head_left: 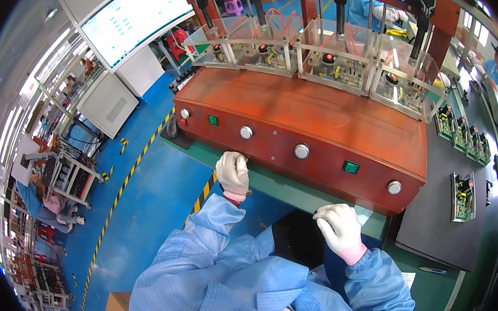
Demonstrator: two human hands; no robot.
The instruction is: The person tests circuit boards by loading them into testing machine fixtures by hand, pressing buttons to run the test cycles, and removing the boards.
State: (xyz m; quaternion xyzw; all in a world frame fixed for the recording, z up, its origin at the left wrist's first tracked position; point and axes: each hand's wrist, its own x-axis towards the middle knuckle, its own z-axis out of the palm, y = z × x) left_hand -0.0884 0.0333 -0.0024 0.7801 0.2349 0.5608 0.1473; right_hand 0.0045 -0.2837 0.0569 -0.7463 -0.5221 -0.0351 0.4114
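Observation:
White gloves with pink cuffs cover both my hands. My left hand (233, 173) is curled into a fist at the bench's front edge, close against the lower front of a red machine (299, 110); no object shows in it. Farther right, my right hand (340, 228) hangs over the edge of the green bench (281, 187), fingers loosely bent and thumb apart, holding nothing visible. Along the machine's front panel are silver round buttons (301, 151) and green square switches (351, 167). Clear-walled fixtures (338, 63) with wiring inside stand on its top, under black-handled clamps (339, 13).
A dark mat (436, 229) on the right carries a green circuit board (464, 199); several more boards (464, 137) lie beyond. A pen (432, 270) rests nearby. A lit screen (137, 21) stands at the far left. Other people (497, 73) are in the background.

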